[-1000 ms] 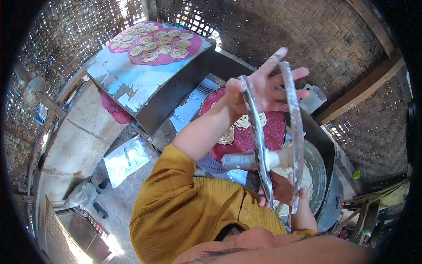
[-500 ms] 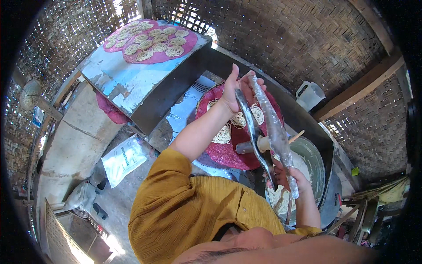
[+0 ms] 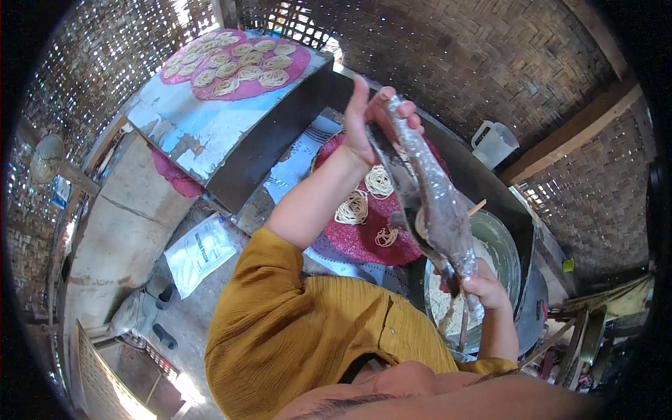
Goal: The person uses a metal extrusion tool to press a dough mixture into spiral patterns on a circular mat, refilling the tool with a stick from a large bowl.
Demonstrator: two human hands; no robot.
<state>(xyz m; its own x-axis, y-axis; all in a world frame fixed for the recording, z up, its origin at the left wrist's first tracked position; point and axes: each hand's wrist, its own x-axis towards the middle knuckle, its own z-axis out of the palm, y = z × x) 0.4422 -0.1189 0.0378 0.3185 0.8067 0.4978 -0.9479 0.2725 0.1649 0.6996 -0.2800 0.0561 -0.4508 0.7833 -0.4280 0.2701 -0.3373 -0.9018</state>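
Observation:
A long, two-barred wooden dough press (image 3: 442,199), smeared with white paste, slants across the middle. My left hand (image 3: 378,122) is closed round its upper end, with the thumb pointing up. Round the lower end my right hand (image 3: 484,288) is wrapped, partly hidden by the press. Beneath it lies a round pink mat (image 3: 339,241) bearing pale noodle nests (image 3: 351,208). A smaller loose coil of noodles (image 3: 386,236) lies near the mat's front edge, beside the press. Close to my right hand is a large metal basin (image 3: 505,241) of white dough, with a stick leaning in it.
On the blue-topped table (image 3: 168,140) at the far left lie pink mats (image 3: 203,94) covered with several noodle nests. A clear plastic jug (image 3: 495,145) stands on the ledge by the woven wall. A white sack (image 3: 199,255) lies on the floor at left.
The bars of the press have come closer together, and the press has tilted and turned. The small noodle coil near the mat's front edge, earlier behind the press, now shows.

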